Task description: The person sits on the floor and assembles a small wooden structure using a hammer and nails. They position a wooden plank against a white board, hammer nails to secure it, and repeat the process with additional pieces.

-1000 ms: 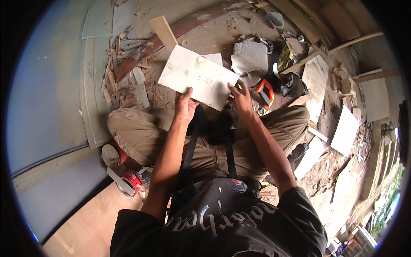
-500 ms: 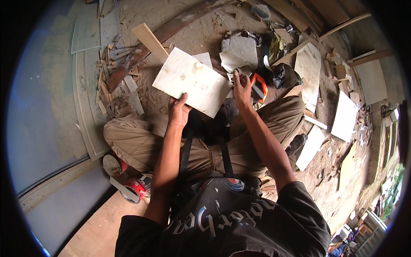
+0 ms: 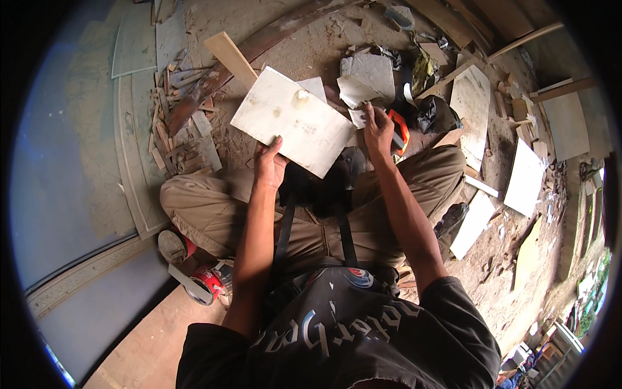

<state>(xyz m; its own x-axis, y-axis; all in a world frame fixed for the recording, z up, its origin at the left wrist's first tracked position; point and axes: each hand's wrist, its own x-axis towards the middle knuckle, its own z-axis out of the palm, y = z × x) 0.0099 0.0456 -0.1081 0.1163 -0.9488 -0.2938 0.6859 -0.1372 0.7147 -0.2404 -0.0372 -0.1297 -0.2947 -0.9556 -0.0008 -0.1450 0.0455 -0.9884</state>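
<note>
A flat white rectangular board [image 3: 291,123] with brownish stains is held tilted over my lap. My left hand [image 3: 270,165] grips its lower edge, thumb on top and fingers underneath. Just off the board's right corner, my right hand [image 3: 378,133] is closed, its thumb and fingertips pinched together. A small pale scrap [image 3: 357,118] shows beside those fingertips; whether they hold it I cannot make out. Partly hidden behind the right hand lies a tool with an orange handle [image 3: 402,133]. A wooden strip [image 3: 230,58] sticks out beyond the board's far edge.
Wood offcuts [image 3: 172,139] lie at the left beside a long dark beam [image 3: 259,42]. Crumpled black plastic [image 3: 435,115] and a grey slab [image 3: 372,71] sit ahead. White panels [image 3: 525,178] are on the right. A red can [image 3: 208,283] stands by my left leg.
My right hand has shifted slightly right and down, a little farther from the board's corner. The left hand still holds the board, which is nearly unmoved.
</note>
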